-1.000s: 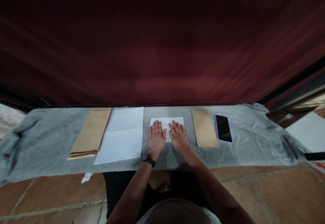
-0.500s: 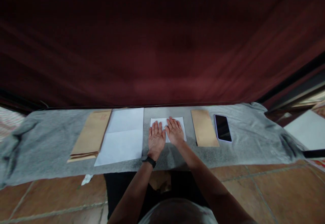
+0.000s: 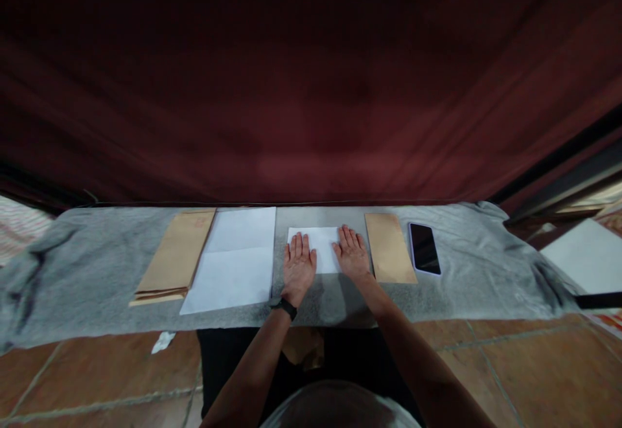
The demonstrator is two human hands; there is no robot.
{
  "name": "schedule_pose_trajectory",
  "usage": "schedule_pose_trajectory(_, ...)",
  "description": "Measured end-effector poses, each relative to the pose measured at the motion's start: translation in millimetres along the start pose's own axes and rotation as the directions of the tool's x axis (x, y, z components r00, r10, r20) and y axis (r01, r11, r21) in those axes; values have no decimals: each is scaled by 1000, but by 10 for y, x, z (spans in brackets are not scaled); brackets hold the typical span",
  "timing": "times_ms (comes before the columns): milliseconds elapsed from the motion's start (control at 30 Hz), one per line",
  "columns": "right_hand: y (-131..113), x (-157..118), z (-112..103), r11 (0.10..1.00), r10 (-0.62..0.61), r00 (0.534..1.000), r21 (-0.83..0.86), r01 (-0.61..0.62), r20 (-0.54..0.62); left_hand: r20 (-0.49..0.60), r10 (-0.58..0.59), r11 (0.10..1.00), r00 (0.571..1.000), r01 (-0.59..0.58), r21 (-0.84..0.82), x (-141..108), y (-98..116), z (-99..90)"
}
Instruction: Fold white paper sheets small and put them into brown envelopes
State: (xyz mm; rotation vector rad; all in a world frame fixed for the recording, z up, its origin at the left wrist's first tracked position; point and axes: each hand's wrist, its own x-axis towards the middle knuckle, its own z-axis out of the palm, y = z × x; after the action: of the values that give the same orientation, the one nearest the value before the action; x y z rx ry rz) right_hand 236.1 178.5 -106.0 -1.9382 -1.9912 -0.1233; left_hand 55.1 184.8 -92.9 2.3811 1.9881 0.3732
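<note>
A small folded sheet of white paper point(image 3: 324, 250) lies flat in front of me on the grey cloth. My left hand point(image 3: 299, 264) rests palm down on its left end, fingers stretched out, a dark band on the wrist. Over the paper's right end my right hand point(image 3: 352, 253) lies flat, fingers slightly spread. Just right of that hand is a single brown envelope point(image 3: 389, 248). Larger white sheets point(image 3: 238, 259) with a crease across them lie to the left, beside a stack of brown envelopes point(image 3: 175, 253).
A phone point(image 3: 425, 248) with a pale purple edge lies right of the single envelope. Grey cloth point(image 3: 476, 259) covers the narrow table, and a dark red curtain point(image 3: 311, 123) hangs behind it. A crumpled white scrap point(image 3: 163, 342) is on the tiled floor point(image 3: 97, 376).
My right hand has slid right along the folded paper to its right end, uncovering the middle. My left hand stays in place on the left end.
</note>
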Motion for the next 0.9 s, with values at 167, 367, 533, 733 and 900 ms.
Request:
schedule_pose_trajectory(167, -14, -5, -29, 1000, -15, 1000, -12, 15, 7, -20, 86, 994, 996, -87, -71, 35, 290, 32)
schedule_pose_trajectory(367, -6, -4, -51, 999, -23, 999, -42, 25, 47, 38, 163, 982, 986, -159, -100, 141, 456, 61)
schedule_pose_trajectory(533, 4, -2, -20, 999, -35, 999, -31, 35, 7, 24, 107, 993, 994, -106, -42, 153, 186, 23)
schedule_pose_trajectory(733, 26, -3, 29, 999, -24, 1000, -23, 23, -9, 10, 20, 1000, 1000, -20, -11, 26, -70, -35)
schedule_pose_trajectory(900, 29, 1, 36, 999, -29, 1000, -27, 28, -1, -19, -43, 999, 999, 42, -21, -170, -141, -86)
